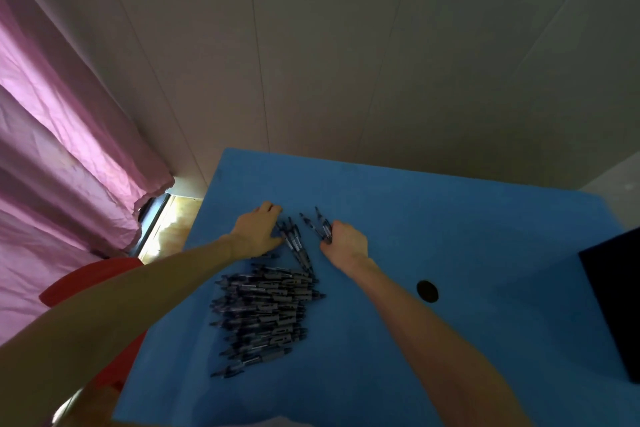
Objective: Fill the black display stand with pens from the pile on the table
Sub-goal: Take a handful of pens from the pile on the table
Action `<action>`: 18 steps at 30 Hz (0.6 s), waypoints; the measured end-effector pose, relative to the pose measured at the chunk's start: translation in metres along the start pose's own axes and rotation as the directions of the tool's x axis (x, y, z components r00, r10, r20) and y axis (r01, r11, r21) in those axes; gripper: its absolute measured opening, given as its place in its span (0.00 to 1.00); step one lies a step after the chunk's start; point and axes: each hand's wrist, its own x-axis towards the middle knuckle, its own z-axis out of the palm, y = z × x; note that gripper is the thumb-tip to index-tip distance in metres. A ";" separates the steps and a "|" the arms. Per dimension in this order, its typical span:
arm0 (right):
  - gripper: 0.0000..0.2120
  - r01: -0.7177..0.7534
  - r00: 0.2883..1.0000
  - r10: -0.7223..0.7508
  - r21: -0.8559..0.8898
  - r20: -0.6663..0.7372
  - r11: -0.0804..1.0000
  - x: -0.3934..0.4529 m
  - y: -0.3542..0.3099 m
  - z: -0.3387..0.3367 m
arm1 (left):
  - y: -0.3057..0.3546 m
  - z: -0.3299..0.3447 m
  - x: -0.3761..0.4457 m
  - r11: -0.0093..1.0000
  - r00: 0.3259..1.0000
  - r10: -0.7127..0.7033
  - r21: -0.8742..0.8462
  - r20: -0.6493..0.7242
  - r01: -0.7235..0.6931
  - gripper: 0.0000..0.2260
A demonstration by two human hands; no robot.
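Just pens (266, 312) beside stand (613, 308)

On the blue worktop (450, 236), the right hand (346, 238) grips several pens (320, 224); the left hand (258, 229) rests flat beside the pen pile (266, 308).

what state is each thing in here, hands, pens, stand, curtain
left hand: flat, fingers straight, resting against a few loose pens
right hand: curled around a small bunch of pens
pen pile: heaped on the blue table, untouched
black display stand: at the table's right edge, mostly out of frame, contents unseen
pink curtain: drawn, hanging
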 end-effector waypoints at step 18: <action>0.12 -0.052 0.997 0.060 0.137 -0.054 0.989 0.021 -0.009 0.001 | 0.044 0.003 0.010 0.930 0.977 -0.193 -0.300 0.086 0.210 0.33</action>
